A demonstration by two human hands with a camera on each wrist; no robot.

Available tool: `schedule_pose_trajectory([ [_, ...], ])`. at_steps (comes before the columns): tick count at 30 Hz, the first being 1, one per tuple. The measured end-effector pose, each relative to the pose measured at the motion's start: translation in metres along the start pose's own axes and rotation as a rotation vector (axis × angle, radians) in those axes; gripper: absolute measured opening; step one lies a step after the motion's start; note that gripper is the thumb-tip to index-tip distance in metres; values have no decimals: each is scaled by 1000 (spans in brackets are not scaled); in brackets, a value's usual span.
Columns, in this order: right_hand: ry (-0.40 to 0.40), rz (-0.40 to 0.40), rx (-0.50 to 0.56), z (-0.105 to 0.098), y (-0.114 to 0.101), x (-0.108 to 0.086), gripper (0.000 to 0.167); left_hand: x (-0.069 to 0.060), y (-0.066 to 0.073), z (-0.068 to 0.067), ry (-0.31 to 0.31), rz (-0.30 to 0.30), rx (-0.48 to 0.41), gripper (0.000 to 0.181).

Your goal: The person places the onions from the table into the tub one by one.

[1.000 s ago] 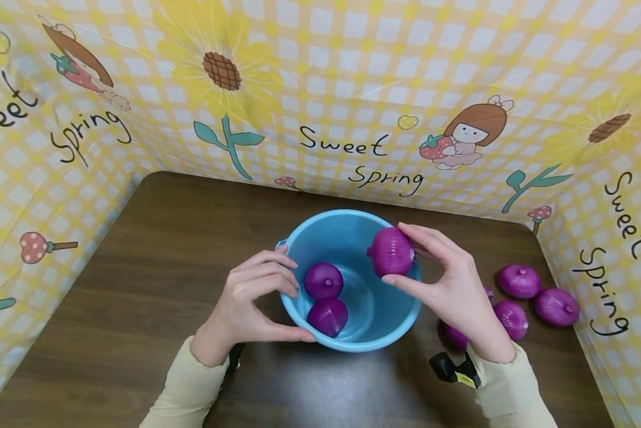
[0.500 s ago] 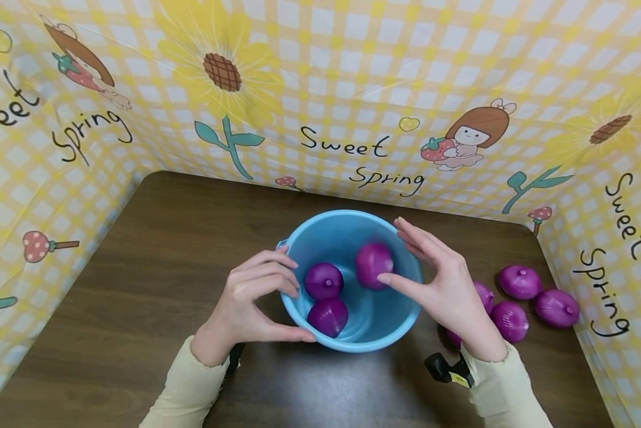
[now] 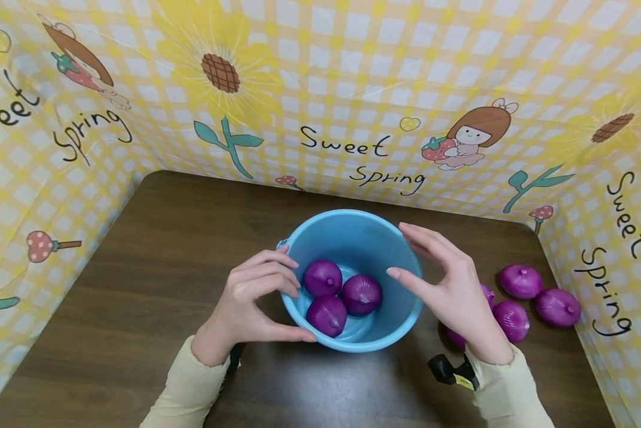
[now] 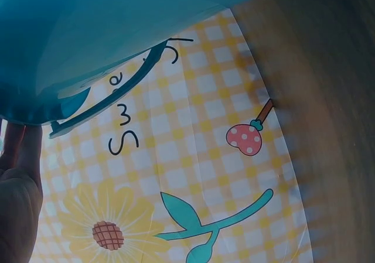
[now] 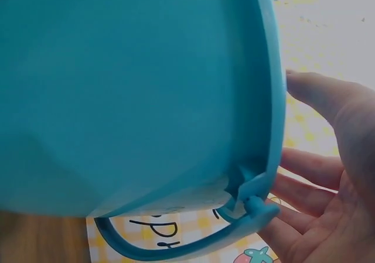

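Note:
A light blue bucket [image 3: 352,238] stands on the table with three purple onions inside: one at the back left [image 3: 322,278], another in front of it [image 3: 326,316], the third to their right [image 3: 361,295]. My left hand [image 3: 251,297] grips the bucket's left rim, fingers over the edge and thumb at the front. At the right rim is my right hand [image 3: 454,291], thumb and fingers spread with nothing held. The right wrist view shows that hand [image 5: 328,175] beside the rim and the bucket's handle [image 5: 176,252]. In the left wrist view, the bucket wall [image 4: 117,28] hides most of the left hand.
Several more onions lie right of the bucket, including one at the back [image 3: 520,281], one at far right [image 3: 558,307] and one nearer [image 3: 510,321]. My right forearm partly covers others. Patterned cloth [image 3: 347,77] walls in the brown table [image 3: 138,285] at back and sides.
The onion that my right hand held over the bucket has been let go and now rests on the bucket's bottom beside the other two. My left hand has stayed on the rim.

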State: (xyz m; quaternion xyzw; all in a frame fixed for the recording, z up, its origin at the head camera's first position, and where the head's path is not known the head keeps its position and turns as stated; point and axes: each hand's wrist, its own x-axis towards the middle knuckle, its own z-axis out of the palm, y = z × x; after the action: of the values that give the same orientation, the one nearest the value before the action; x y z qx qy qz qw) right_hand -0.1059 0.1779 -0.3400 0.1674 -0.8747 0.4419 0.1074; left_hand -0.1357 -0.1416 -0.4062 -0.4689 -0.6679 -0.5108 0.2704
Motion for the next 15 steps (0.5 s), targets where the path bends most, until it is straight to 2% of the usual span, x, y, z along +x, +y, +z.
schedule_pose_trajectory([
  [15,61,40,-42,-12,6,-6,62,0,-1,0,4,18,-1,54],
])
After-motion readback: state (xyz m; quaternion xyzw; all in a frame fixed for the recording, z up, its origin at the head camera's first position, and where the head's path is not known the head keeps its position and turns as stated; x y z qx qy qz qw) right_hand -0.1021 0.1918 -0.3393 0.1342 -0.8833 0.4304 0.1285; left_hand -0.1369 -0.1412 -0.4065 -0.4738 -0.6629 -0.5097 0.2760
